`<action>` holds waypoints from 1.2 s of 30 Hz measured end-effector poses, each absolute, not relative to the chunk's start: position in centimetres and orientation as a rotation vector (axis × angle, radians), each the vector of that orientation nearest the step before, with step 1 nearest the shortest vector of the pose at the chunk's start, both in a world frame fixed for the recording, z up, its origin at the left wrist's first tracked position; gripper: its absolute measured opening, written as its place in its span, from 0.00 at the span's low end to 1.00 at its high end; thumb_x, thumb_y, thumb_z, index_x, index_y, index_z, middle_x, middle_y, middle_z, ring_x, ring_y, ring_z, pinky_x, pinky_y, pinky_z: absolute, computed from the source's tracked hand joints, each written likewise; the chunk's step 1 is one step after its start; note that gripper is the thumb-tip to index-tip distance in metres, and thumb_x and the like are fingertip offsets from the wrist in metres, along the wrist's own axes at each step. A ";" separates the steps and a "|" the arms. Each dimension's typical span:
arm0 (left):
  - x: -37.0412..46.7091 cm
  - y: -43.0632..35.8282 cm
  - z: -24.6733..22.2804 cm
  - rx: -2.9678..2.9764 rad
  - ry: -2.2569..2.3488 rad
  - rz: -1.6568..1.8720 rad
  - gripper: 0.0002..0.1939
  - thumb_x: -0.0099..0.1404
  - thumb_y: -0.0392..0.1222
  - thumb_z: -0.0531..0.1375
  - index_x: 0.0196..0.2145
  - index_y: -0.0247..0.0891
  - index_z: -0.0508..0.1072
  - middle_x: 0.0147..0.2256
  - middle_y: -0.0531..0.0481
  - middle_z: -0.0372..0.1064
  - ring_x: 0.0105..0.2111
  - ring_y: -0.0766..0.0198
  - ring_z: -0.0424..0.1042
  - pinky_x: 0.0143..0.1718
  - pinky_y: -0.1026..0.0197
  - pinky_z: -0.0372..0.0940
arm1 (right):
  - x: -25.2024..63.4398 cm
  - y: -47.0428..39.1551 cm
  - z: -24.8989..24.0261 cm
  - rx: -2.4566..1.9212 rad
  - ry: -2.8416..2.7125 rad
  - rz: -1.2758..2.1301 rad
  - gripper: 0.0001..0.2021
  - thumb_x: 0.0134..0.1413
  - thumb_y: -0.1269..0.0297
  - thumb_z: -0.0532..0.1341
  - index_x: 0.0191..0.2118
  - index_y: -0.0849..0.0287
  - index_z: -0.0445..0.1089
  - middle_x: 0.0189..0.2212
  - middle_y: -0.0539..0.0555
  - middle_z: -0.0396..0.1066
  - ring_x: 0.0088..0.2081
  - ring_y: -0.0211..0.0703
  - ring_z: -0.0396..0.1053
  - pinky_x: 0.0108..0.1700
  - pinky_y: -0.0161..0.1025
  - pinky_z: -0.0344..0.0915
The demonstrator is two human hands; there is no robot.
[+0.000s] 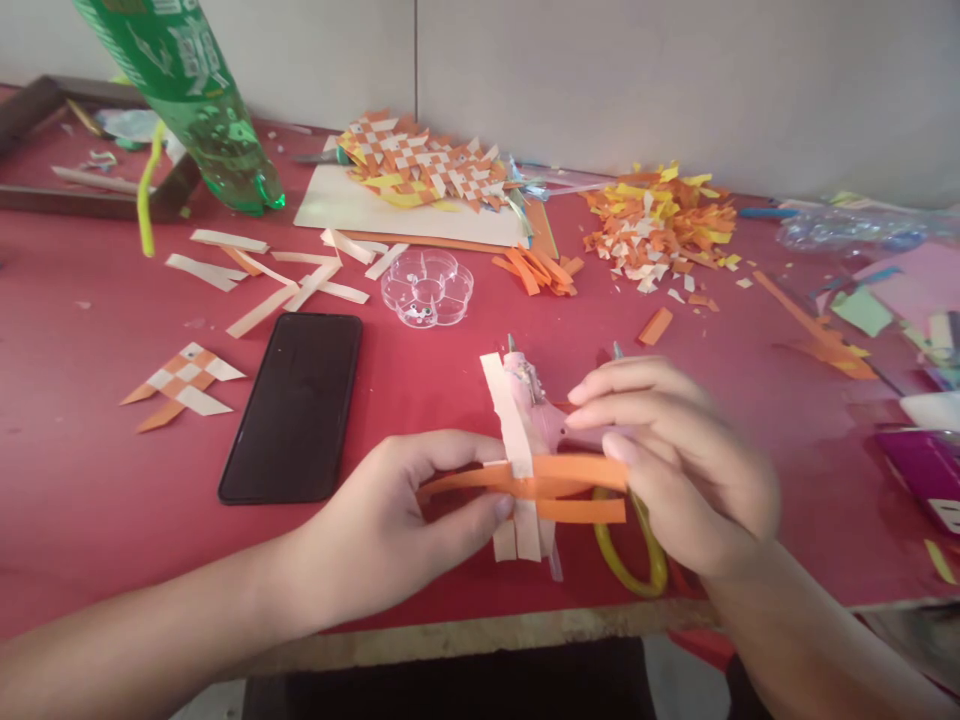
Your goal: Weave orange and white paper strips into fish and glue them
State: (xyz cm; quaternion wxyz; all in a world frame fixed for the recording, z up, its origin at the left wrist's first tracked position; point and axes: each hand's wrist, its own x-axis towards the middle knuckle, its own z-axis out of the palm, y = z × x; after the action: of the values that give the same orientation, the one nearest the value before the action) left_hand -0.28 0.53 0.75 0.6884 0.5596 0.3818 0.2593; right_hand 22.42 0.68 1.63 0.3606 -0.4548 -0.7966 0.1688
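Note:
My left hand [412, 520] pinches a small weave of paper strips between thumb and fingers. In it, orange paper strips [581, 511] cross cream paper strips [510, 405], with the orange ends pointing right. My right hand [675, 460] is at the right side of the weave, its fingers stretched out and apart. Its thumb tip meets the end of the upper orange strip. Behind the weave lies a pink glue gun [551, 425], partly covered by strips and the right hand. Scissors with a yellow handle [634, 580] lie under the right hand.
A black phone [292, 410] and a woven paper fish [184, 383] lie left. Loose cream strips [292, 290], a clear flower-shaped case [427, 290] and orange strips [536, 270] are ahead. Farther back are woven fish [427, 160], paper scraps [660, 220] and a green bottle [202, 100].

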 end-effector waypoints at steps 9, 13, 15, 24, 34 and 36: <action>-0.5 0.6 0.7 1.465 0.755 0.459 0.12 0.63 0.28 0.55 0.36 0.39 0.76 0.34 0.55 0.75 0.35 0.66 0.75 0.38 0.68 0.68 | 21.7 1.1 1.3 -0.941 -2.131 0.673 0.07 0.58 0.65 0.60 0.40 0.59 0.73 0.40 0.57 0.68 0.44 0.47 0.66 0.46 0.47 0.66; -0.4 0.6 0.5 1.442 0.754 0.425 0.09 0.65 0.30 0.55 0.34 0.38 0.75 0.34 0.54 0.75 0.35 0.66 0.74 0.39 0.67 0.68 | 21.6 1.2 1.2 -0.918 -2.149 0.555 0.04 0.52 0.71 0.65 0.36 0.59 0.72 0.37 0.55 0.69 0.43 0.46 0.66 0.45 0.47 0.66; -0.4 0.6 0.5 1.434 0.772 0.414 0.09 0.65 0.32 0.55 0.35 0.38 0.75 0.36 0.53 0.76 0.36 0.64 0.74 0.40 0.65 0.68 | 21.5 1.2 1.2 -0.871 -2.163 0.506 0.07 0.50 0.75 0.65 0.36 0.58 0.73 0.37 0.54 0.70 0.42 0.45 0.66 0.44 0.46 0.67; -0.4 0.8 0.8 1.287 0.847 0.434 0.07 0.63 0.35 0.58 0.37 0.40 0.77 0.31 0.56 0.74 0.28 0.69 0.70 0.32 0.70 0.66 | 21.4 1.1 1.5 -0.704 -2.303 0.310 0.08 0.49 0.75 0.65 0.36 0.58 0.76 0.35 0.51 0.78 0.40 0.44 0.69 0.46 0.43 0.70; -0.4 0.9 0.8 1.194 0.830 0.407 0.11 0.65 0.37 0.59 0.42 0.42 0.79 0.32 0.55 0.74 0.27 0.71 0.67 0.30 0.70 0.65 | 21.5 1.2 1.5 -0.719 -2.329 0.230 0.08 0.50 0.73 0.62 0.36 0.56 0.75 0.34 0.51 0.77 0.41 0.47 0.70 0.43 0.45 0.70; -0.4 1.0 0.8 1.177 0.821 0.412 0.11 0.64 0.36 0.60 0.43 0.42 0.79 0.32 0.55 0.75 0.27 0.71 0.67 0.31 0.70 0.65 | 21.5 1.2 1.5 -0.726 -2.326 0.221 0.08 0.50 0.73 0.62 0.36 0.56 0.75 0.34 0.51 0.77 0.41 0.47 0.70 0.43 0.46 0.70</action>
State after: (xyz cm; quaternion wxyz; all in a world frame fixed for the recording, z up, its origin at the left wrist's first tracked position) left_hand -0.42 0.95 0.82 0.7341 0.5354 0.3733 0.1873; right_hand 21.48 1.15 1.46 0.3406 -0.2789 -0.8939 0.0848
